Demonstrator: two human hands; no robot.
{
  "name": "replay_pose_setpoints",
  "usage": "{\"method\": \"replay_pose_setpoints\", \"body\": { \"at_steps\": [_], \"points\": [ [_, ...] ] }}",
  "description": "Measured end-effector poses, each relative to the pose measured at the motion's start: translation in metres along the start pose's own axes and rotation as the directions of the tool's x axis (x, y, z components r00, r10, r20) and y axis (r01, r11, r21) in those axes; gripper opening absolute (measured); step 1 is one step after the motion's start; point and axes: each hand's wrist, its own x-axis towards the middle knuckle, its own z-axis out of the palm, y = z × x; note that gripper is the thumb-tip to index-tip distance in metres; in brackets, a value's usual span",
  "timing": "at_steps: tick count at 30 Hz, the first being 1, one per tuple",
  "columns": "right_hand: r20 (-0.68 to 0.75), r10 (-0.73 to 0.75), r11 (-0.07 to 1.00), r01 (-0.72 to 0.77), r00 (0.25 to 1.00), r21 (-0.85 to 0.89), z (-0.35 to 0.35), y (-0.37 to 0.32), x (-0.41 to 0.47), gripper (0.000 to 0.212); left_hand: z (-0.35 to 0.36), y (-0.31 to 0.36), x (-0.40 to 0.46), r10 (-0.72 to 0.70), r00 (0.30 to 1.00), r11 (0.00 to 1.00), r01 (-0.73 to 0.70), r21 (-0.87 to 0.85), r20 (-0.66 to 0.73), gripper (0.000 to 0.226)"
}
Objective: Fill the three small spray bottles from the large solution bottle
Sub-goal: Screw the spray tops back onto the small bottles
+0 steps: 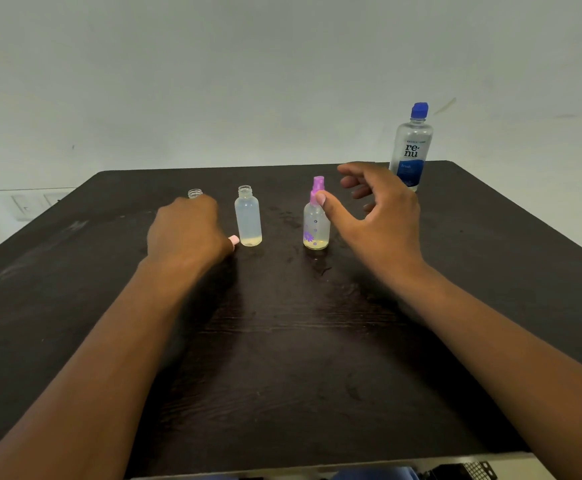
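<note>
Flanking middle spray bottle (248,216): hands (187,230).

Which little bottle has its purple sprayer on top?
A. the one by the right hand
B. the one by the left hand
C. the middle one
A: the flowered bottle by the right hand wears a purple sprayer, while the middle bottle and the left bottle show bare open necks.

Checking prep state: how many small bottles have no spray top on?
2. A clear plastic bottle with an open neck stands centre-left; another open bottle neck shows behind the left hand, its body hidden.
</note>
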Motion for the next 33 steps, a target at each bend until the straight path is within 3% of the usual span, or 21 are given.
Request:
{"method": "replay_pose_setpoints", "body": {
  "at_steps": [4, 9, 13, 17, 20, 23, 27, 30, 33],
  "points": [
    [-0.087, -0.053, 0.998, 0.057, 0.995, 0.041, -0.003, -0.006, -0.001, 0.03, -0.009, 0.002, -0.006, -0.015, 0.999, 0.998, 0.013, -0.059, -0.031, 0.036],
    [-0.153, -0.08, 0.972, 0.111, 0.985, 0.208, -0.01, -0.018, -0.001, 0.032, -0.031, 0.011, -0.015, 0.031, 0.982, 0.977, -0.07, -0.204, -0.185, 0.024],
    [-0.08, -0.066, 0.95, 0.087, 0.995, 0.299, -0.007, -0.023, -0.005, 0.031, -0.043, 0.022, -0.026, 0.112, 0.949, 0.846, -0.247, -0.473, -0.296, 0.025],
    [0.063, -0.027, 0.943, 0.005, 0.998, 0.332, -0.004, -0.022, -0.009, 0.018, -0.042, 0.028, -0.03, 0.166, 0.906, 0.7, -0.386, -0.601, -0.389, 0.022],
    [0.212, -0.008, 0.886, -0.092, 0.977, 0.455, -0.003, -0.026, -0.013, 0.015, -0.036, 0.035, -0.032, 0.212, 0.888, 0.59, -0.45, -0.671, -0.409, 0.02],
    [0.317, 0.014, 0.787, -0.206, 0.948, 0.582, 0.0, -0.027, -0.015, 0.014, -0.026, 0.044, -0.036, 0.235, 0.885, 0.522, -0.464, -0.716, -0.402, 0.022],
    [0.389, 0.097, 0.715, -0.336, 0.916, 0.613, 0.0, -0.025, -0.014, 0.023, -0.013, 0.051, -0.039, 0.256, 0.875, 0.529, -0.483, -0.698, -0.411, 0.018],
    [0.399, 0.166, 0.679, -0.398, 0.902, 0.617, -0.001, -0.024, -0.012, 0.02, -0.01, 0.05, -0.04, 0.322, 0.843, 0.548, -0.537, -0.641, -0.431, 0.014],
    [0.344, 0.233, 0.681, -0.405, 0.91, 0.61, -0.001, -0.024, -0.01, 0.021, -0.009, 0.046, -0.04, 0.396, 0.786, 0.53, -0.618, -0.581, -0.475, 0.028]
  ]
}}
